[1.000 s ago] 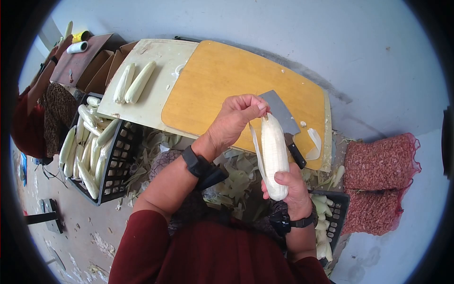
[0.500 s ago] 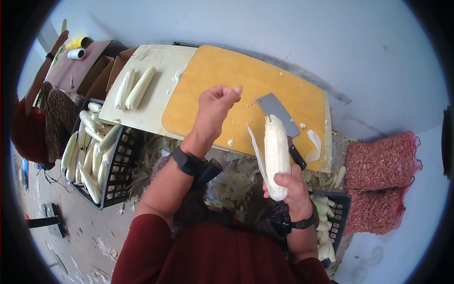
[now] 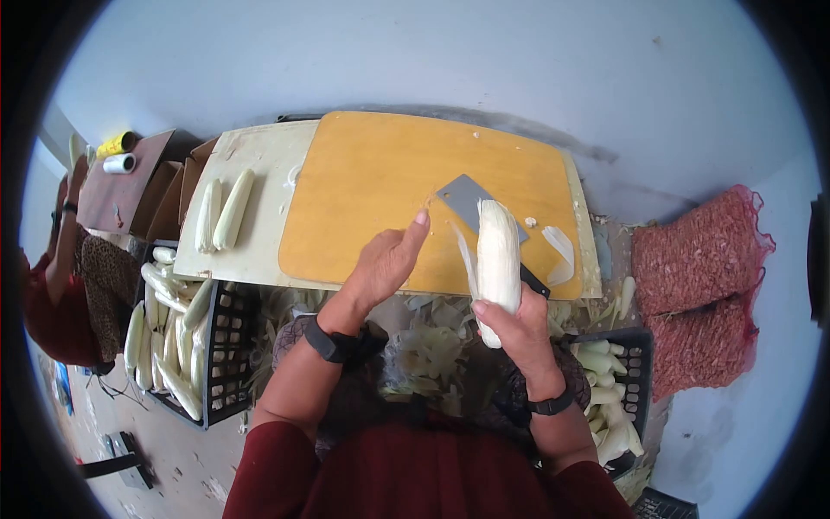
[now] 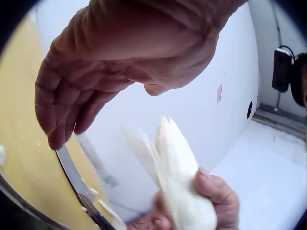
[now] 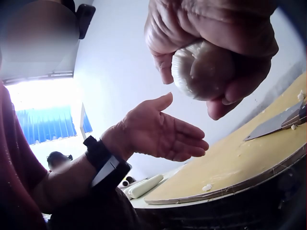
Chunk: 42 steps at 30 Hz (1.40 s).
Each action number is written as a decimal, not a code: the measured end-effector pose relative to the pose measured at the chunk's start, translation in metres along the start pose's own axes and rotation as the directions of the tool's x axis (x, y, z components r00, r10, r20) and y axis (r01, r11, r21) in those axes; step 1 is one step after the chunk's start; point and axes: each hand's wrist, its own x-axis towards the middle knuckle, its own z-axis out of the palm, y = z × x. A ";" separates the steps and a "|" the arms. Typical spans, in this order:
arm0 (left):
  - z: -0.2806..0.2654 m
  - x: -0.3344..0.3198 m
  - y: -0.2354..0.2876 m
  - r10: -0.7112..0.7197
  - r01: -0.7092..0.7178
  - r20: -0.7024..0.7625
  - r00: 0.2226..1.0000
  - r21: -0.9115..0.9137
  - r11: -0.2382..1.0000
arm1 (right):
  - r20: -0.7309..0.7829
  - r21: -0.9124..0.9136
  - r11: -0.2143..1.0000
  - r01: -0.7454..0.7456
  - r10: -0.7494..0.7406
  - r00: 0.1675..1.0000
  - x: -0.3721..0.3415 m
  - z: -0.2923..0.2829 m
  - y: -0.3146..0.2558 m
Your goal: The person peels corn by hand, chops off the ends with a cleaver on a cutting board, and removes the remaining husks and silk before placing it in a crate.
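Note:
In the head view my right hand [image 3: 519, 324] grips the lower end of a pale ear of corn [image 3: 499, 251], its tip pointing away from me. A loose strip of husk [image 3: 467, 255] hangs off the ear's left side. My left hand [image 3: 385, 259] is left of the ear, apart from it, with nothing held; the right wrist view shows that left hand [image 5: 160, 132] with fingers extended and palm showing. Beyond the ear, a cleaver [image 3: 467, 201] lies on the yellow board [image 3: 372, 182], its handle partly hidden behind the ear.
Two ears of corn [image 3: 232, 210] lie on the pale tabletop [image 3: 259, 156]. A black crate [image 3: 229, 346] full of ears stands left, another crate [image 3: 638, 372] right. Red mesh sacks [image 3: 692, 259] sit at far right. Husks [image 3: 428, 346] pile below the table. Another person [image 3: 56, 303] is at far left.
My left hand has let go at the ear's tip, moved left and opened out. The ear stays in my right hand, now turned more upright. The head view has shifted.

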 end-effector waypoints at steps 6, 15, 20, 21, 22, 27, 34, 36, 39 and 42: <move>0.044 -0.011 -0.004 0.213 -0.068 0.366 0.906 -0.371 0.926 | -0.070 -0.351 0.925 0.143 -0.178 0.982 0.001 0.005 0.010; 0.060 -0.011 0.000 0.321 -0.068 0.207 0.924 -0.738 0.671 | -0.078 -0.666 0.732 0.143 -0.259 0.963 -0.008 0.021 0.008; 0.055 -0.010 -0.004 0.372 -0.161 0.108 0.922 -0.768 0.620 | -0.015 -0.742 0.634 0.218 -0.340 0.940 -0.009 0.026 0.011; 0.054 -0.010 -0.004 0.370 -0.160 0.107 0.923 -0.767 0.621 | 0.004 -0.761 0.605 0.235 -0.358 0.934 -0.009 0.026 0.011; 0.054 -0.010 -0.003 0.373 -0.181 0.086 0.924 -0.761 0.623 | 0.005 -0.761 0.605 0.235 -0.357 0.934 -0.009 0.026 0.012; 0.053 -0.009 -0.002 0.364 -0.166 0.078 0.928 -0.789 0.591 | 0.003 -0.793 0.559 0.243 -0.395 0.919 -0.007 0.026 0.014; 0.060 -0.004 -0.004 0.250 -0.202 -0.042 0.967 -0.723 0.660 | -0.030 -0.834 0.522 0.180 -0.368 0.929 -0.006 0.030 0.018; 0.062 -0.003 -0.006 0.221 -0.213 -0.080 0.972 -0.701 0.680 | -0.030 -0.855 0.493 0.161 -0.357 0.934 -0.006 0.031 0.020; 0.061 -0.004 -0.003 0.174 -0.173 -0.080 0.981 -0.762 0.624 | -0.035 -0.851 0.503 0.148 -0.336 0.941 -0.005 0.031 0.019; 0.056 -0.002 -0.004 0.220 -0.155 -0.032 0.975 -0.804 0.574 | 0.025 -0.740 0.647 0.185 -0.248 0.969 -0.006 0.022 0.007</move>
